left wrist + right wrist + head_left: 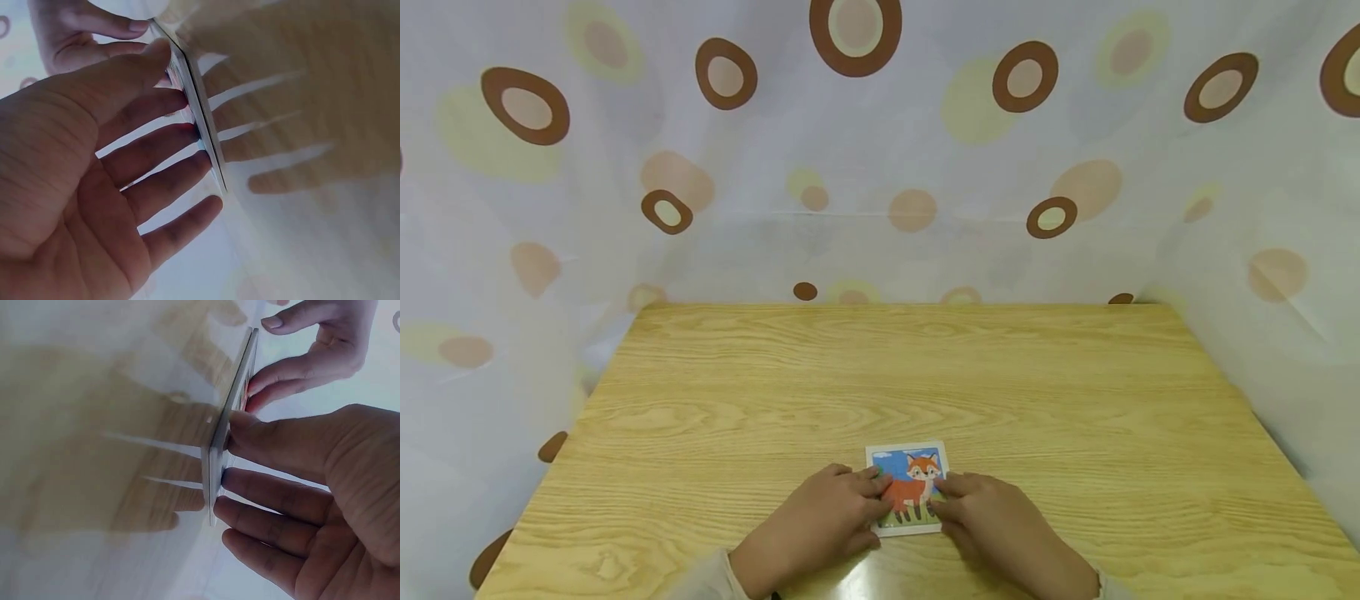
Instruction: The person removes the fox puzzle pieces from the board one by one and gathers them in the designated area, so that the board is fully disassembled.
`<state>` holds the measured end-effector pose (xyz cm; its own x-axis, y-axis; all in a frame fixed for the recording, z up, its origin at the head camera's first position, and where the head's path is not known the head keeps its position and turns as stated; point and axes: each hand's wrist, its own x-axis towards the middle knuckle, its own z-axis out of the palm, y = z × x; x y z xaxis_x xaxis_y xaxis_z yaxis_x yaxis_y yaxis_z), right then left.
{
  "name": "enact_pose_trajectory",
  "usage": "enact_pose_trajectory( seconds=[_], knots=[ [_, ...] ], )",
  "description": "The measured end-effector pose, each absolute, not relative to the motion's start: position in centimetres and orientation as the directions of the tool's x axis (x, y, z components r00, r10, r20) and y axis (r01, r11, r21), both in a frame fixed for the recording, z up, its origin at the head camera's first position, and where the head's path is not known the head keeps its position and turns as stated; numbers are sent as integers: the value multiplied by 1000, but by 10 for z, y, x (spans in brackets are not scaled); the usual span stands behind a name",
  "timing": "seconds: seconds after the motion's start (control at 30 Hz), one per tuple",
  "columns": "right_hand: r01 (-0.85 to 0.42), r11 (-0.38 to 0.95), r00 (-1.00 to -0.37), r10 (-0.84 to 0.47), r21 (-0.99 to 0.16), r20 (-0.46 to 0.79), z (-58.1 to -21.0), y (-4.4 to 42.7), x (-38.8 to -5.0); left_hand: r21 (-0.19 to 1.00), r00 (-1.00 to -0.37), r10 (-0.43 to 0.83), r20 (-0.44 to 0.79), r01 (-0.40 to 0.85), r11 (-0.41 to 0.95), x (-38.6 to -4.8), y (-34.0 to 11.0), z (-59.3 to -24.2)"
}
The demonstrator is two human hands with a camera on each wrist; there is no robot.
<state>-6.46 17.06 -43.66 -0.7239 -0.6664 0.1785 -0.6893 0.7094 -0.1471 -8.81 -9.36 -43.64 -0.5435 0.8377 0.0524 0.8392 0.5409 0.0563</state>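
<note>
A thin square picture board (912, 490) with a white border lies flat on the wooden table, showing an orange fox against blue sky and green grass. From the left side, my left hand (838, 510) touches it, fairly straight fingertips resting on the picture and the thumb by its near edge. My right hand (992, 521) touches the opposite side, with fingertips at the right border. Both wrist views show the board edge-on, as a pale layered rim (203, 119), with extended, spread fingers against it. The fingers cover parts of the picture's left and right sides.
The light wood-grain table (910, 375) stretches around the board to the back and both sides. A white curtain (865, 167) with brown, peach and yellow-green ovals hangs behind it and along the sides. Shadows of the hands fall on the tabletop.
</note>
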Motion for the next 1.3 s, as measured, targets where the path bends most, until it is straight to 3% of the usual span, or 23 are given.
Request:
enact_pose_trajectory(
  seconds=[0.3, 0.47, 0.6, 0.73, 1.03, 1.3],
  knots=[
    [-688, 700, -725, -656, -190, 207, -437, 172, -67, 131, -570, 817, 87, 819, 558, -81, -91, -438],
    [-648, 730, -759, -595, -216, 266, -435, 157, -85, 92, -658, 742, 127, 753, 652, -88, -91, -437],
    [-593, 712, -800, -575, -375, 174, -436, 144, -100, 34, -726, 677, 123, 684, 728, -94, -90, -439],
    [-523, 673, -805, -591, -523, 44, -439, 133, -111, 35, -752, 655, 71, 658, 752, -94, -91, -440],
    [-428, 714, -839, -542, -554, -52, -441, 121, -115, 56, -782, 623, -26, 621, 782, -93, -90, -437],
    [-409, 718, -859, -512, -563, -30, -440, 117, -117, 97, -797, 602, -56, 595, 798, -91, -88, -435]
  ],
)
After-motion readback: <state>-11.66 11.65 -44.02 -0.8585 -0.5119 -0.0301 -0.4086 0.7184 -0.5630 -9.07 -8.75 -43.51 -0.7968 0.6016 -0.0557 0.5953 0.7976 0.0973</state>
